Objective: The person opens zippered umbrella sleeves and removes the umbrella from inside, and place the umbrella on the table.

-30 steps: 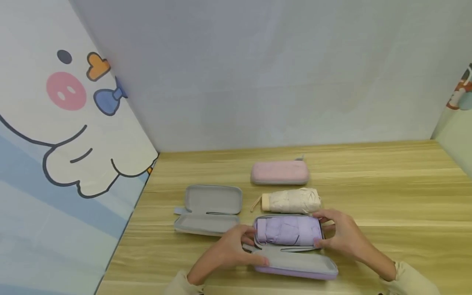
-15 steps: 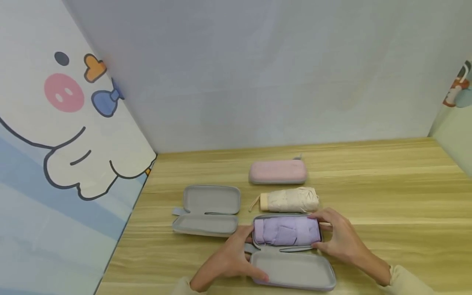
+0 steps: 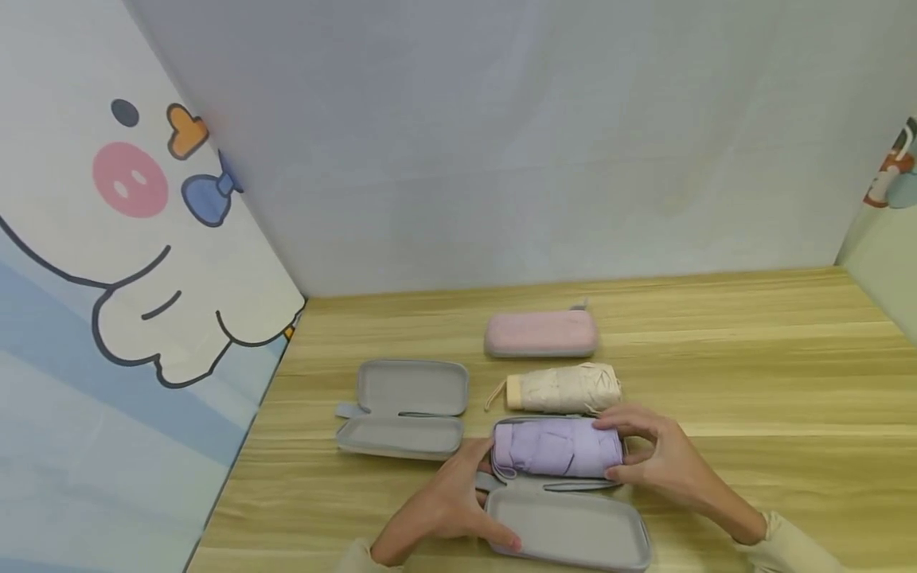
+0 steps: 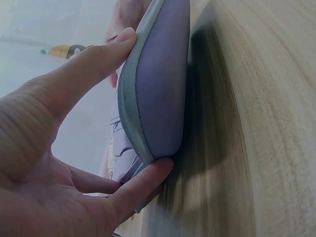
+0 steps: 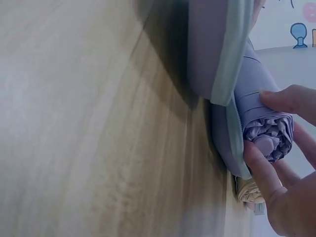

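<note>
A folded lilac umbrella [image 3: 552,447] lies in the far half of an unzipped purple hard case [image 3: 569,527] with a grey lining. My right hand [image 3: 662,454] grips the umbrella's right end between thumb and fingers. In the right wrist view that end of the umbrella [image 5: 256,91] stands above the case's zipped rim [image 5: 236,140], one finger between them. My left hand [image 3: 447,493] holds the case at its left side. The left wrist view has the thumb on one half's rim and a finger at the corner of the purple shell [image 4: 163,89].
Just behind the purple case lies a folded cream umbrella [image 3: 562,388] with a wrist cord. A closed pink case [image 3: 540,333] is farther back. To the left, another case [image 3: 411,388] with a grey lining lies spread apart. A pale wall [image 3: 544,143] borders the wooden table [image 3: 745,350].
The near half of the purple case has tipped down flatter towards me. My right fingers have moved further onto the umbrella, and its right end has risen slightly.
</note>
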`<state>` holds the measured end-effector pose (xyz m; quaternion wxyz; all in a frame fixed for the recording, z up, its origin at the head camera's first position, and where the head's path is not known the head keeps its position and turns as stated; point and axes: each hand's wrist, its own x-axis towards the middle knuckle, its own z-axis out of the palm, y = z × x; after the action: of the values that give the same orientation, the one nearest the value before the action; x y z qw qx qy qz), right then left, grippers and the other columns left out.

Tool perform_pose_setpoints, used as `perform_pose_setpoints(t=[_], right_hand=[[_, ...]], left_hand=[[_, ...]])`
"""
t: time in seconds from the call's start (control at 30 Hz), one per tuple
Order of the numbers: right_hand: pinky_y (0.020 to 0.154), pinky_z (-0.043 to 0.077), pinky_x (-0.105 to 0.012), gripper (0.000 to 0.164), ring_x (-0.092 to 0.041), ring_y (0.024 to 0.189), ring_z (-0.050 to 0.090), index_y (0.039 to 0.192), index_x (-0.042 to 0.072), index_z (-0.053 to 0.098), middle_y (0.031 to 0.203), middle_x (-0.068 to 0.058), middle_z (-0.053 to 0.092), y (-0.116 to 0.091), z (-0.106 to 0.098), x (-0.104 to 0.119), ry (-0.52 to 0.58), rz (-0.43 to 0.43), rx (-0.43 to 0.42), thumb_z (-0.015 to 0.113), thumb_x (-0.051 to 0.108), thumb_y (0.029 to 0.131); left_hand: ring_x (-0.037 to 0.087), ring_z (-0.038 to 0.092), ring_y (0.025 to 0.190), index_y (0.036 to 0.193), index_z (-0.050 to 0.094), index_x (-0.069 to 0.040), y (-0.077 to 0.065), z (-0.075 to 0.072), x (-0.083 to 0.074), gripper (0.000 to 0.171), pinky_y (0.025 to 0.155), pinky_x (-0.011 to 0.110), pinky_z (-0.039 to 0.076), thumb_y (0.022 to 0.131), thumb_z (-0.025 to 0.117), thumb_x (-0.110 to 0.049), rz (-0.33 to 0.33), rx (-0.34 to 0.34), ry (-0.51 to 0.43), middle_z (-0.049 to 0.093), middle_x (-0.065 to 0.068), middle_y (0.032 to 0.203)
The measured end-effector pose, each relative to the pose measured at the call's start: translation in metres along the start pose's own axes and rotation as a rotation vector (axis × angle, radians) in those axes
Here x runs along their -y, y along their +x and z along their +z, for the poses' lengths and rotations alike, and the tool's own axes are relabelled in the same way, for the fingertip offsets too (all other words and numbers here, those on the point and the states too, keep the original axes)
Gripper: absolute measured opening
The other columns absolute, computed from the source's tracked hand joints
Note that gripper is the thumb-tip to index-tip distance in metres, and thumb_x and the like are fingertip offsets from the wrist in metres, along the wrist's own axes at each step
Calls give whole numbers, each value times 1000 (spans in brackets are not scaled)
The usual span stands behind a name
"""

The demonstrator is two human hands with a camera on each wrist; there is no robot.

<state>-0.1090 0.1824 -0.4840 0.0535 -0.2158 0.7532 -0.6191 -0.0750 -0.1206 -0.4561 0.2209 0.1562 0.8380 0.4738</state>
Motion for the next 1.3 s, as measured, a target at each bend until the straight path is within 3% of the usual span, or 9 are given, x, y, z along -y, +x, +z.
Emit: perform_pose_setpoints(t=[0.13, 0.33, 0.53, 0.67, 0.9, 1.1, 1.3], right_hand=[[68, 56, -35, 51, -8, 104, 57, 109, -1, 67, 126, -27, 50, -1, 3, -2, -2, -24, 0, 84, -3, 61], [64, 56, -31, 57, -1, 106, 53, 107, 0, 68, 120, -28, 55, -3, 11, -3, -154, -147, -19, 89, 1, 54], [70, 55, -29, 52, -1, 103, 56, 102, 1, 71, 119, -25, 58, 2, 11, 1, -98, -22, -53, 89, 2, 54], [83, 51, -26, 48, -4, 105, 56, 101, 9, 73, 116, -14, 64, 4, 7, 4, -158, 42, -65, 90, 11, 55], [87, 47, -23, 46, -7, 103, 59, 99, 12, 74, 111, -5, 67, 3, -3, 7, -188, 62, -67, 90, 11, 56], [88, 44, -17, 45, -5, 104, 58, 100, 7, 73, 111, -9, 67, 0, -15, 14, -130, 55, -77, 88, 5, 57], [85, 49, -22, 46, -5, 107, 58, 103, 2, 70, 116, -6, 65, -4, -30, 21, -38, 84, -57, 86, 3, 61]], left_hand=[[21, 47, 109, 143, 31, -3, 1, 0, 0, 110, 72, 19, 51, 56, 93, -26, 8, 7, 23, 41, 6, 126], [22, 47, 109, 144, 30, 1, 1, -1, -1, 112, 72, 19, 51, 56, 93, -26, 0, 16, 33, 39, 9, 132], [21, 51, 105, 145, 26, 4, 1, -6, -1, 112, 73, 19, 51, 59, 91, -25, -26, 34, 10, 37, 12, 136], [17, 55, 100, 146, 25, 4, 2, -9, -2, 111, 74, 19, 51, 61, 90, -26, -57, 52, 15, 34, 12, 138], [12, 58, 91, 147, 26, 2, 3, -11, -4, 109, 74, 19, 50, 63, 89, -27, -69, 68, 16, 33, 9, 138], [18, 55, 99, 146, 28, 1, 1, -11, -4, 107, 74, 19, 51, 62, 90, -27, -49, 55, 15, 34, 8, 136], [19, 51, 104, 146, 30, 0, 1, -10, -4, 106, 73, 19, 51, 62, 90, -26, -41, 51, 20, 35, 6, 133]])
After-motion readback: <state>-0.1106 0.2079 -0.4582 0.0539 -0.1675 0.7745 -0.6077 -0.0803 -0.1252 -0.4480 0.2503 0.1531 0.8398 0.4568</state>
